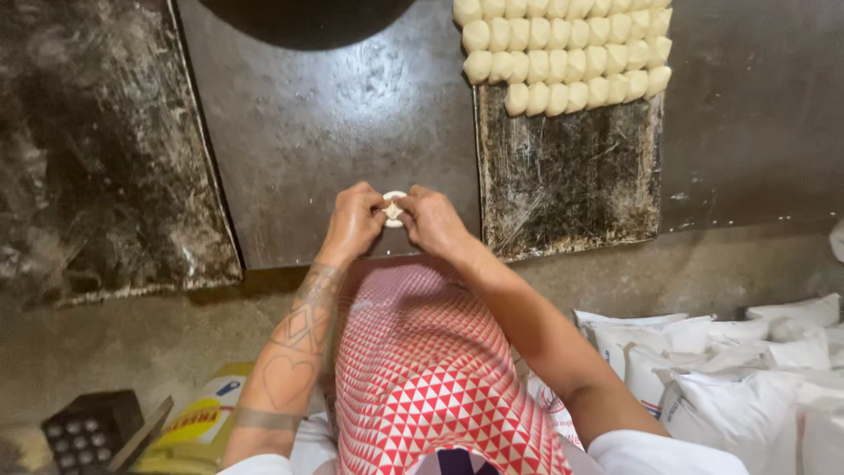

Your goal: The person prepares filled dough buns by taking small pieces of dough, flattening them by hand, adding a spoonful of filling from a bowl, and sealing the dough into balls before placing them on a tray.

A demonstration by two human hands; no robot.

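Red-and-white apron (431, 369) hangs closest, below both wrists. Left hand (354, 222) and right hand (432, 222) pinch a small dough round (394, 209) between their fingertips, seemingly folding it around filling. Shaped dough pieces (567, 53) fill a tray (571, 176) beyond the right fingers.

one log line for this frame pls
left hand + right hand: pinching dough piece | baking tray: rows of dough pieces

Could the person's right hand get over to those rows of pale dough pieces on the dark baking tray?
Probably yes: the right hand sits beside the dark baking tray, bare metal between; the pale dough pieces lie farther up.
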